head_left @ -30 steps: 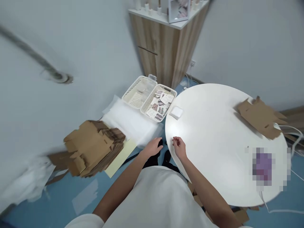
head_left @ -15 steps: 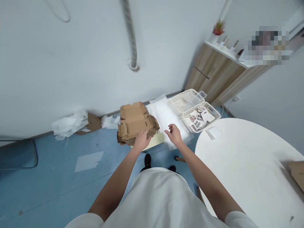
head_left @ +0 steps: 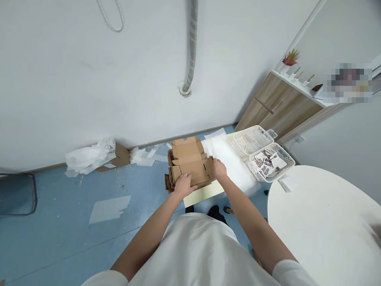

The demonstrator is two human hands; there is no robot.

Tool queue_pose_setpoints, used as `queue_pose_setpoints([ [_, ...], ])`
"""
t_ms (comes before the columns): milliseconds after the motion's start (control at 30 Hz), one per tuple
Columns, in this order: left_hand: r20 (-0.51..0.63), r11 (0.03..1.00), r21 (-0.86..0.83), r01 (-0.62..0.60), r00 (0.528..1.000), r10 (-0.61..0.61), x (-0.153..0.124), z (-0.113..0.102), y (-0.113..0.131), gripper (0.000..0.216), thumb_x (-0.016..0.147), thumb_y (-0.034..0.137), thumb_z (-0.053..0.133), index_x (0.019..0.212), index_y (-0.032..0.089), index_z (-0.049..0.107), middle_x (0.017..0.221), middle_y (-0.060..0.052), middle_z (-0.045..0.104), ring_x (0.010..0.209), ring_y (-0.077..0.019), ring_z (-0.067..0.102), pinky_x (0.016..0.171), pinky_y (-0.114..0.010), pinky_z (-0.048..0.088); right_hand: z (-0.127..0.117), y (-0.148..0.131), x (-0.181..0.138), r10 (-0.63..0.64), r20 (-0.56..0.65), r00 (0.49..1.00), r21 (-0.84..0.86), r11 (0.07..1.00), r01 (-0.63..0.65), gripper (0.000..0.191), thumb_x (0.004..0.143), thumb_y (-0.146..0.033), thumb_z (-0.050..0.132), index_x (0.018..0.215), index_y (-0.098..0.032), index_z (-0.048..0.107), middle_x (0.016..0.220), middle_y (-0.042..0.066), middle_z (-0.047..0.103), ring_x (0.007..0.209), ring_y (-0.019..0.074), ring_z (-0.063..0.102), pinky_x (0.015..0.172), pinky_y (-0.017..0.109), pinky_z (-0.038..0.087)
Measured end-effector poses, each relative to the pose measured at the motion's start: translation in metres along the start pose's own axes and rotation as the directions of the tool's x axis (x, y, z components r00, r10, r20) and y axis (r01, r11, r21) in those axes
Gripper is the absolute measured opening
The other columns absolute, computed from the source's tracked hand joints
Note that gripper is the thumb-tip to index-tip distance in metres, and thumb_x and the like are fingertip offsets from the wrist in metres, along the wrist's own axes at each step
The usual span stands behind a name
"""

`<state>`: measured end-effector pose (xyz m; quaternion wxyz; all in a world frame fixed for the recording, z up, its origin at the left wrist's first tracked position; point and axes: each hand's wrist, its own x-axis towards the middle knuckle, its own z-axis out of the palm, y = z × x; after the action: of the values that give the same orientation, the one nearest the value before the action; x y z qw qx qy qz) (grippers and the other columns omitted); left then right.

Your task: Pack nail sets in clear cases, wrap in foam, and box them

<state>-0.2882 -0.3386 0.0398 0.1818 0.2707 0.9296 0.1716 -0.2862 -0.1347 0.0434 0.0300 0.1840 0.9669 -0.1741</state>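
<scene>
A stack of flattened cardboard boxes lies on a pale yellow board, with the top one unfolded and its flaps showing. My left hand rests on the near edge of that top box, fingers spread and the thumb out to the side. At the stack's right side, my right hand has its fingers closed on an end flap of the cardboard. The fingertips of my right hand are partly hidden. White foam sheets lie just right of this hand.
Two white plastic baskets stand beyond the sheets, one holding printed cards. A round white table is on the right, a wooden cabinet behind. Crumpled white wrapping and a brown carton lie by the wall.
My right hand has gone from open above the foam sheets to closed on the cardboard's right flap. My left hand now lies on the near edge. The camera view has shifted.
</scene>
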Motion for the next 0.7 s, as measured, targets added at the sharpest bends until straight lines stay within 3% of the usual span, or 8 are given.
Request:
queue_pose_setpoints([
  [133,-0.007,1.0,-0.016,-0.004,1.0,0.003,0.001,-0.002,0.002,0.043,0.072,0.05,0.052,0.099,0.017,0.054,0.101,-0.012,0.053,0.1,-0.028,0.048,0.081,-0.037,0.039,-0.006,-0.002,0.005,0.025,0.01,1.0,0.085,0.996,-0.026,0.015,0.074,-0.012,0.044,0.087,-0.02,0.043,0.071,0.007,0.058,0.067,0.022,0.055,0.059,0.031,0.036],
  [233,-0.011,0.999,-0.012,-0.039,0.999,0.039,0.0,-0.006,0.001,0.033,0.078,0.043,0.045,0.097,0.018,0.055,0.1,-0.011,0.055,0.096,-0.0255,0.051,0.081,-0.036,0.039,-0.013,-0.001,0.008,0.062,0.03,0.998,0.24,0.968,-0.067,0.015,0.075,-0.019,0.043,0.089,-0.021,0.041,0.068,0.004,0.057,0.061,0.0205,0.054,0.055,0.03,0.036],
  [433,-0.006,0.998,-0.027,-0.059,0.998,0.059,0.0,-0.015,-0.005,0.032,0.087,0.03,0.028,0.093,0.02,0.058,0.094,-0.008,0.059,0.089,-0.0209,0.054,0.08,-0.034,0.039,-0.022,0.011,0.0,0.145,0.077,0.986,0.625,0.764,-0.161,0.029,0.075,-0.036,0.046,0.101,-0.022,0.042,0.08,0.002,0.062,0.062,0.0154,0.057,0.056,0.029,0.043],
  [533,-0.01,0.996,-0.025,-0.086,0.996,0.086,0.0,-0.015,-0.004,0.032,0.087,0.029,0.029,0.091,0.021,0.059,0.091,-0.007,0.06,0.088,-0.0205,0.054,0.079,-0.034,0.039,-0.023,0.012,-0.009,0.15,0.047,0.988,0.667,0.731,-0.143,0.042,0.07,-0.04,0.055,0.107,-0.023,0.045,0.09,0.004,0.063,0.066,0.0149,0.059,0.06,0.029,0.046],
  [700,-0.137,0.982,-0.066,-0.175,0.977,0.165,-0.007,-0.014,0.001,0.035,0.088,0.029,0.025,0.1,0.022,0.057,0.1,-0.007,0.06,0.092,-0.0198,0.054,0.083,-0.034,0.037,-0.033,0.002,-0.015,0.14,0.038,0.989,0.695,0.708,-0.127,0.03,0.074,-0.033,0.05,0.102,-0.022,0.053,0.073,0.004,0.064,0.047,0.0147,0.057,0.05,0.03,0.047],
])
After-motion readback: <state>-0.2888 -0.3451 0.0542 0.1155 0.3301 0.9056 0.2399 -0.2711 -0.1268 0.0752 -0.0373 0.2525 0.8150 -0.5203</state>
